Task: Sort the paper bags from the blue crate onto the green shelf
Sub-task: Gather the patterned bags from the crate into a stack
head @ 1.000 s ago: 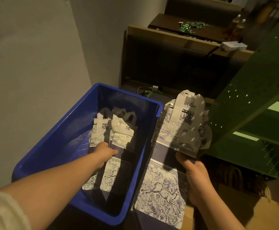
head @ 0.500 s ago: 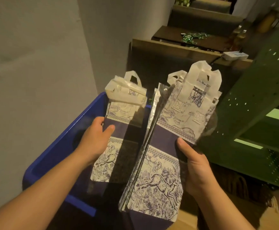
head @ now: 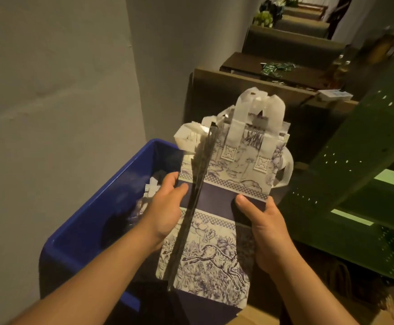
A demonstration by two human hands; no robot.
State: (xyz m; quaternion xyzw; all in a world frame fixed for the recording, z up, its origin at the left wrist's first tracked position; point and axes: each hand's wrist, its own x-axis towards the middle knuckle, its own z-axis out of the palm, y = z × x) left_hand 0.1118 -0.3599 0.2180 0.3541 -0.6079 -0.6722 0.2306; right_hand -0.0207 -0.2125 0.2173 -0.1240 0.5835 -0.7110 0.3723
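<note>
Flat paper bags [head: 221, 233] with a white and navy animal print and white handles are held upright as one stack in front of me. My left hand [head: 165, 209] grips the stack's left side, thumb on the front. My right hand [head: 264, 228] grips its right edge, thumb across the navy band. The blue crate [head: 85, 233] sits low on the left, with a few more bags [head: 151, 191] dimly visible inside. The green shelf [head: 365, 179] of perforated metal stands at the right, with lit shelf boards.
A grey wall runs along the left. Dark wooden benches and a table [head: 273, 73] with small green items lie ahead. A cardboard box [head: 386, 308] sits at the lower right, under the shelf.
My left hand lifted a set of bags out of the crate and brought it against the bags in my right hand. Both sets are now joined as one stack, held higher.
</note>
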